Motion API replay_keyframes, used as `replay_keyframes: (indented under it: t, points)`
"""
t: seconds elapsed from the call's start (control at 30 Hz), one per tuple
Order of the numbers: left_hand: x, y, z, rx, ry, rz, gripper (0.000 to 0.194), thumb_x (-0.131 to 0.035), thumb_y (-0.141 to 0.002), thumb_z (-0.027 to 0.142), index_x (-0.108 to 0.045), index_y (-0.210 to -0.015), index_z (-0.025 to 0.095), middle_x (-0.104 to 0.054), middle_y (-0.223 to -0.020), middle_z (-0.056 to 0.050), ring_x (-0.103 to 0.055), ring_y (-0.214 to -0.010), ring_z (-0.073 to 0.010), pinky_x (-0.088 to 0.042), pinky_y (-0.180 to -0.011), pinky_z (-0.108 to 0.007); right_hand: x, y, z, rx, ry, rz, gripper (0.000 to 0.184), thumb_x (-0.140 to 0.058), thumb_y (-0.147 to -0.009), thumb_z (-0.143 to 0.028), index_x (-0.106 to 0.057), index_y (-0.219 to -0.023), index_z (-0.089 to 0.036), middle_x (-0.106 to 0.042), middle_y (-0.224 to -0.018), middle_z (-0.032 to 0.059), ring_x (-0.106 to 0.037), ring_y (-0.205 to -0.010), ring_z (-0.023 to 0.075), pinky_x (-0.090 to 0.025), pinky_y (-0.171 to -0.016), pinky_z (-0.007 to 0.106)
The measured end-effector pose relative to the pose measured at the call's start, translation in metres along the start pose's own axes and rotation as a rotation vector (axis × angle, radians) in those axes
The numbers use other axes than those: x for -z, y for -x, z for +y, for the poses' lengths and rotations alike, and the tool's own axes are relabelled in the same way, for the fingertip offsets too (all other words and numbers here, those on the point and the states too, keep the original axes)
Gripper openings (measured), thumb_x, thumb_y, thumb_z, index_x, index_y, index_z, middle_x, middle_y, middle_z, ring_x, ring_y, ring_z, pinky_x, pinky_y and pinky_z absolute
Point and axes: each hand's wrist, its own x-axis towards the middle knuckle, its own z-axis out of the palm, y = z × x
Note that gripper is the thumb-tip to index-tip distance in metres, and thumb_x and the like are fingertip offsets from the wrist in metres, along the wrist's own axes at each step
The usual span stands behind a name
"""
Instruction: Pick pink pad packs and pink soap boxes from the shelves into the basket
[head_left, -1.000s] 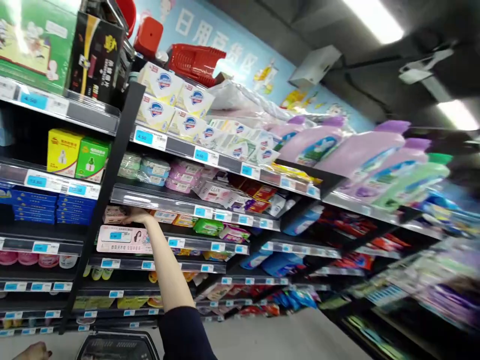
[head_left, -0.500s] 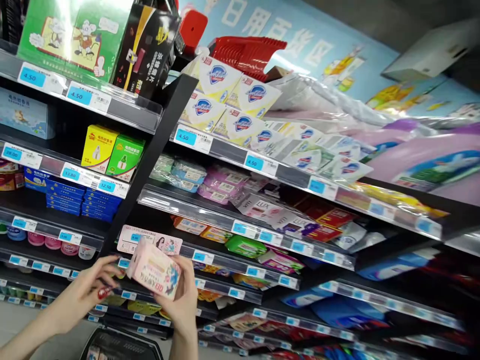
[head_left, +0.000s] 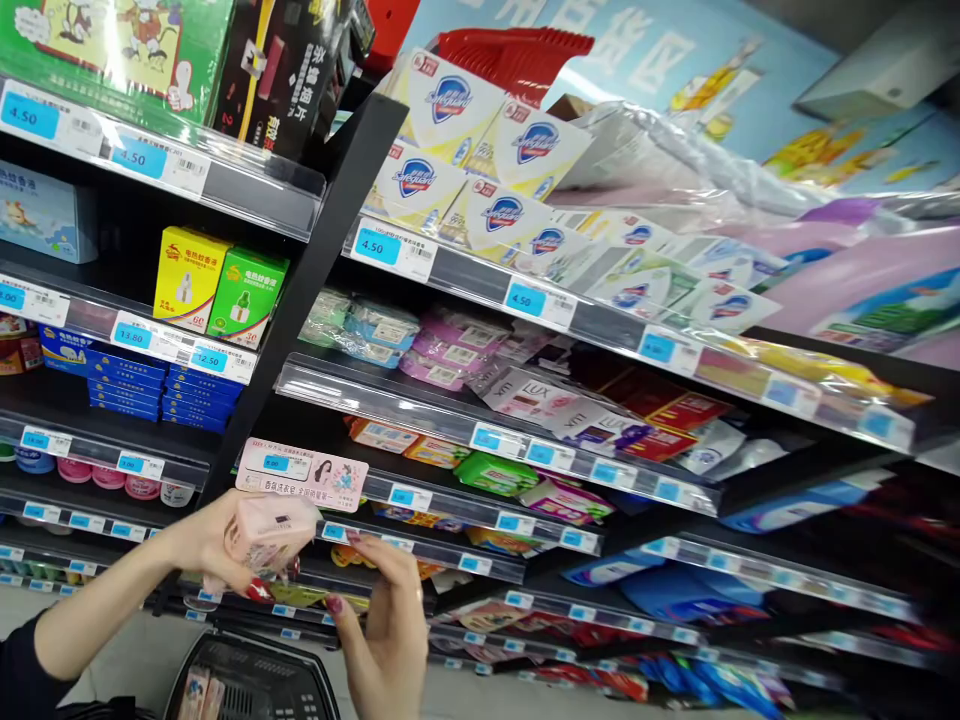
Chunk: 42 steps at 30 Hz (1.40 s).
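A pink printed pack of soap (head_left: 271, 528) is held up in front of the lower shelves, one end turned toward me. My left hand (head_left: 201, 548) is closed round it from the left, its red-nailed thumb along the underside. Just right of the pack is my right hand (head_left: 390, 620), empty, thumb and fingers spread apart. Behind them a pink price sign (head_left: 304, 474) with a printed figure hangs on the shelf edge. Beneath the hands stands a black shopping basket (head_left: 289, 690), with similar pink packs (head_left: 201, 692) inside at its left.
Shelves of boxed white soap (head_left: 450, 105), wrapped soap bars (head_left: 495, 473) and pink bottles (head_left: 892, 275) run off to the right. On the left are yellow and green boxes (head_left: 217, 285) and stacked blue boxes (head_left: 161, 390). A dark upright post (head_left: 311, 260) divides the shelving.
The soap pack has passed from my right hand to my left and been turned. My right hand has let go and opened. The view has shifted slightly, showing more of the basket.
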Motion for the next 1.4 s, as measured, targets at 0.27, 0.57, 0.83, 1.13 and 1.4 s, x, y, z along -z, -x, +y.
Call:
replay_keyframes:
  t: [0.27,0.57,0.83,1.13,1.4]
  points:
    - [0.03,-0.028,0.033,0.214,-0.299,-0.558,0.043,-0.082,-0.051,0.044,-0.076,-0.081,0.013,-0.07,-0.071,-0.006,-0.06,-0.063,-0.0255,-0.051,-0.064,-0.034,0.002,-0.055,-0.046,0.198,-0.029,-0.473,0.025,-0.061,-0.091,-0.031,-0.064,-0.116,-0.027,-0.072,-0.092,0.0019,-0.069,-0.081,0.0157,-0.056,-0.069,0.024]
    - [0.04,-0.042,0.037,0.353,-0.189,-0.59,0.05,-0.093,-0.028,0.038,-0.077,-0.065,0.009,-0.07,-0.059,-0.008,-0.061,-0.046,-0.0287,-0.05,-0.042,-0.036,-0.024,-0.023,-0.057,0.149,0.194,-0.122,0.019,-0.046,-0.093,-0.014,-0.062,-0.085,-0.021,-0.071,-0.073,-0.0012,-0.069,-0.062,0.0106,-0.052,-0.058,0.016]
    - [0.066,-0.05,0.011,0.344,0.057,-0.252,0.061,-0.093,-0.011,0.033,-0.076,-0.065,0.008,-0.071,-0.06,-0.012,-0.059,-0.047,-0.0242,-0.044,-0.041,-0.03,-0.033,0.003,-0.047,-0.118,0.214,0.226,0.02,-0.052,-0.094,-0.027,-0.064,-0.082,-0.018,-0.071,-0.065,0.001,-0.067,-0.05,0.0116,-0.051,-0.05,0.017]
    - [0.007,-0.016,-0.051,-0.074,0.53,0.482,0.052,-0.078,-0.071,0.054,-0.074,-0.105,0.015,-0.076,-0.095,-0.012,-0.071,-0.09,-0.02,-0.053,-0.081,-0.024,-0.041,0.01,-0.057,-0.288,0.496,0.522,0.03,-0.052,-0.095,-0.04,-0.067,-0.083,-0.018,-0.074,-0.065,0.0045,-0.069,-0.051,0.0149,-0.047,-0.046,0.018]
    - [-0.014,-0.022,-0.052,-0.021,0.68,0.74,0.051,-0.092,-0.049,0.046,-0.077,-0.083,0.011,-0.076,-0.078,-0.008,-0.07,-0.07,-0.0165,-0.056,-0.066,-0.022,-0.045,0.01,-0.063,-0.265,0.41,0.476,0.027,-0.052,-0.096,-0.036,-0.065,-0.08,-0.019,-0.074,-0.069,0.0047,-0.069,-0.053,0.014,-0.05,-0.05,0.018]
